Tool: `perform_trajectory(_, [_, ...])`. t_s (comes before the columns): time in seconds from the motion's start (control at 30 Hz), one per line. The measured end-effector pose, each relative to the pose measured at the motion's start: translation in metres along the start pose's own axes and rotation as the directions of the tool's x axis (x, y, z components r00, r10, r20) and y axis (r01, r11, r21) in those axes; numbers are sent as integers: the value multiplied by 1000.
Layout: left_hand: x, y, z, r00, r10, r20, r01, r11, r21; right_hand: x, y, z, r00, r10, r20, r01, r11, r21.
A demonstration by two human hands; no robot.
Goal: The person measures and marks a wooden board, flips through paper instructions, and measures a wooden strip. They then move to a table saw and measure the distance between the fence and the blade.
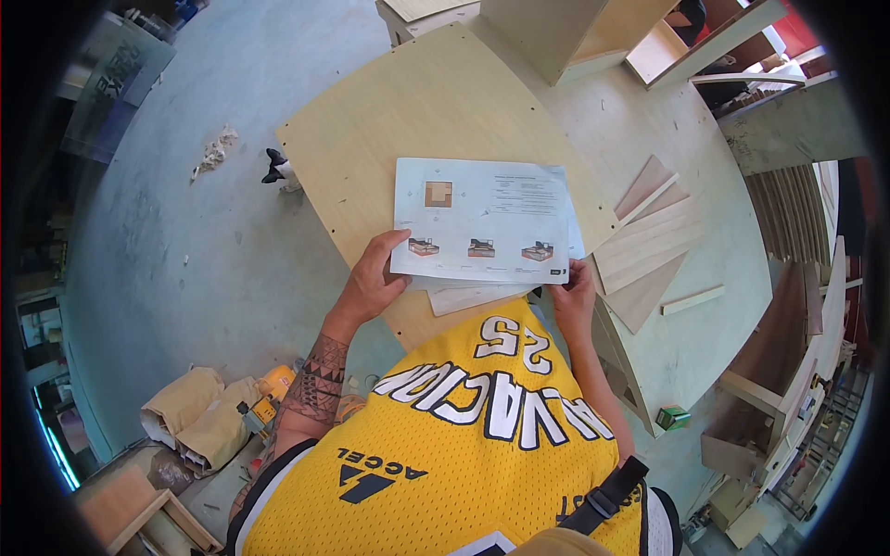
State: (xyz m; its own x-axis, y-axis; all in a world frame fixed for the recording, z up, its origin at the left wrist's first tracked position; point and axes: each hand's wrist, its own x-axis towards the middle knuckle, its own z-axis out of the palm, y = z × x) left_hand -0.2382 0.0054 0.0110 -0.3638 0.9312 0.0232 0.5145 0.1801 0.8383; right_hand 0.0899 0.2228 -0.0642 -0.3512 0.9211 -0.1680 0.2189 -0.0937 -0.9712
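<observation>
Gripping printed sheets (482, 218) at the lower left edge with the left hand (371, 283), pinching the lower right corner with the right hand (573, 295). Held over a pale board (343, 139). Probably reading; to turn a page, loosen one pinch. Farther right, see a green box (672, 417), contents hidden.

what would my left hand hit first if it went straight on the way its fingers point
Most likely the printed sheet, which your left hand already touches at its lower left corner. The wooden panel lies beyond, though the depth between is unclear.
</observation>
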Motion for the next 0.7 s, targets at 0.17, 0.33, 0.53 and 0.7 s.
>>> perform_trajectory(0.17, [1,2,-3,1000,-8,23,7,1000,29,0,-4,2,1000,19,7,-19,998,55])
perform_trajectory(0.33, [2,2,-4,1000,-2,31,1,999,41,-1,-5,3,1000,28,-3,-27,999,44])
perform_trajectory(0.53, [3,5,-6,999,2,43,-5,997,83,0,2,0,1000,14,7,-14,1000,20])
perform_trajectory(0.7, [3,5,-6,999,-7,51,2,995,99,-1,-2,0,999,47,-6,-47,999,8])
